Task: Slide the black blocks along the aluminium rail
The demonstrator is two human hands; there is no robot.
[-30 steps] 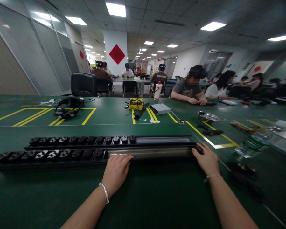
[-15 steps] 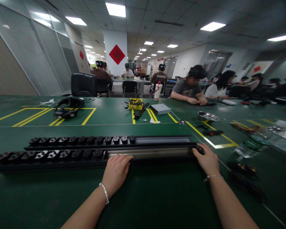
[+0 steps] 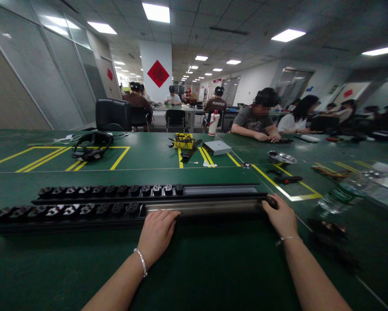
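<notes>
Two long black power track rails lie side by side across the green table. Black socket modules with metal prongs fill the left part of both the far rail (image 3: 221, 190) and the near rail (image 3: 209, 210). On the near rail, just right of its last module (image 3: 133, 208), my left hand (image 3: 158, 229) is closed over the front edge, fingers together. At that rail's right end, my right hand (image 3: 280, 214) grips a small black socket module (image 3: 272, 200), partly hidden by the fingers. Whether this module touches the rail end I cannot tell.
Loose dark modules (image 3: 329, 237) and a water bottle (image 3: 345, 192) are at the right. Beyond the rails are a metal bowl (image 3: 282, 158), a black-and-red tool (image 3: 289, 179), a grey box (image 3: 217, 148), a yellow cable bundle (image 3: 184, 141) and a black headset (image 3: 92, 146). A co-worker (image 3: 257, 123) sits across.
</notes>
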